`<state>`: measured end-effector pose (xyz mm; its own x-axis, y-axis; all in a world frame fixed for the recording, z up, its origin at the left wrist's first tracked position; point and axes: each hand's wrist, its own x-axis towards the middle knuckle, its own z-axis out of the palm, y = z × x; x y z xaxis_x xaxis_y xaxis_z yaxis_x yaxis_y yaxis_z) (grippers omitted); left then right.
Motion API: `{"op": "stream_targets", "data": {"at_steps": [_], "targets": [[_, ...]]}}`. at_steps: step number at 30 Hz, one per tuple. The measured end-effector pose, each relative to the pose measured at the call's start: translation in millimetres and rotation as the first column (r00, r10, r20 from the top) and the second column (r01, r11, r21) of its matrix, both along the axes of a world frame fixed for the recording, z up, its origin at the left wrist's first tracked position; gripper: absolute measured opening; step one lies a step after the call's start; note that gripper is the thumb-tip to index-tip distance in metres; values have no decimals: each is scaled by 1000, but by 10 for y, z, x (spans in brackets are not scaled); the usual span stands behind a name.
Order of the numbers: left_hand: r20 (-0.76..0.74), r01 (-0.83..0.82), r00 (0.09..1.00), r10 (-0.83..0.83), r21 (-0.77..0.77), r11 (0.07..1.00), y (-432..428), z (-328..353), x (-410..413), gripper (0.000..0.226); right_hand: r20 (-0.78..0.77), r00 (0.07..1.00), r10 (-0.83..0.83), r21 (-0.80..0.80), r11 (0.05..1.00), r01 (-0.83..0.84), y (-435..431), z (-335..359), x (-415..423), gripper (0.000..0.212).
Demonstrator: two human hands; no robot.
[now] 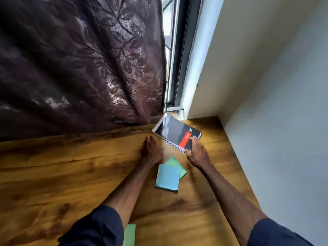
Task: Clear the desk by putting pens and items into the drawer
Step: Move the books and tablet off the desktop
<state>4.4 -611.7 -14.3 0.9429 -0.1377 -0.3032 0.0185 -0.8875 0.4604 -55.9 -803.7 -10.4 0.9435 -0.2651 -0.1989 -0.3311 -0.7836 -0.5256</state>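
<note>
Right of centre, the right hand point(196, 153) pinches a glossy black-and-red book point(174, 131). The left hand point(150, 150), fingers straight, rests on the brown wooden desk point(71, 174).

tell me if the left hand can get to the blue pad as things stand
Probably yes. The left hand rests on the desk just past the blue pad, which lies uncovered on a green pad. Nothing stands between them; it would only need to draw back.
</note>
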Motion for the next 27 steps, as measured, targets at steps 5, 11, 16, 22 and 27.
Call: {"op": "stream_targets", "data": {"at_steps": [5,11,16,22,27], "targets": [[-7,-115,993,115,-64,991,-270,-197,643,96,-94,984,153,-108,981,-163,-78,-233,399,62],[-57,-332,942,330,-283,900,-384,-401,982,80,-127,982,139,-147,977,-157,-121,-335,460,61],[-188,-460,875,446,-610,645,-484,-256,829,66,-79,994,82,-23,996,-84,-106,-330,426,66],[49,-170,959,280,-690,703,-363,237,538,51,194,952,-236,188,961,200,-94,20,180,76],[208,101,976,55,-669,736,-55,780,289,44,246,945,-216,304,943,137,-134,693,-57,90]]}}
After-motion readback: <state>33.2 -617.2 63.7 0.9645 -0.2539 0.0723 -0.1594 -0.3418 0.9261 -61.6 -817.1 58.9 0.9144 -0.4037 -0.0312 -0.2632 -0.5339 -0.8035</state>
